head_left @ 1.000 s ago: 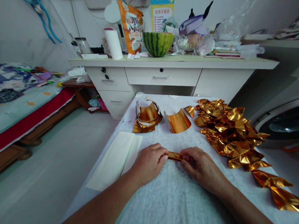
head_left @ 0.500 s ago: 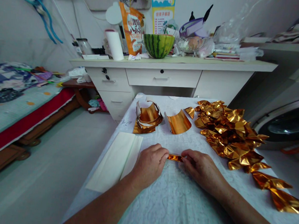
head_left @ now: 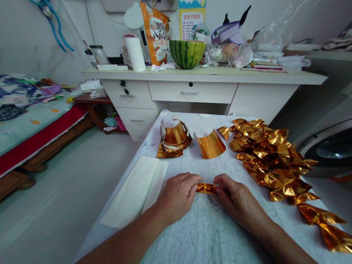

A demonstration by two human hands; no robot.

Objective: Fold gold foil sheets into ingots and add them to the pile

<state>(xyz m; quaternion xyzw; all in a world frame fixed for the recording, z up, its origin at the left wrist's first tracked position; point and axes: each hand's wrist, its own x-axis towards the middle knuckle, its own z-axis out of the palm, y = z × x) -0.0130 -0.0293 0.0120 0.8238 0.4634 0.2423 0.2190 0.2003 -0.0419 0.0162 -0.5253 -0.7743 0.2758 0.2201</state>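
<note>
A narrow folded piece of gold foil paper (head_left: 206, 188) stretches between my two hands, just over the cloth-covered table. My left hand (head_left: 180, 192) pinches its left end, and the fingers of my right hand (head_left: 234, 195) are closed on its right end. Beyond them lies a curved sheet of gold foil paper (head_left: 211, 144). To its left, more curled gold sheets (head_left: 175, 138) are nested in a loose roll. Folded white paper (head_left: 135, 188) lies beside my left forearm. On the right is a heap of folded gold foil pieces (head_left: 268, 155).
A white desk (head_left: 193, 75) stands against the far end of the table, bearing a half watermelon (head_left: 186, 54), an orange snack bag (head_left: 157, 36) and a paper roll (head_left: 135, 54). A washing machine (head_left: 336, 135) is at the right, a bed (head_left: 33, 118) at the left.
Both hands have shifted slightly, with the fingertips a little farther apart, so more of the folded gold foil piece shows between them. The other things stay in place.
</note>
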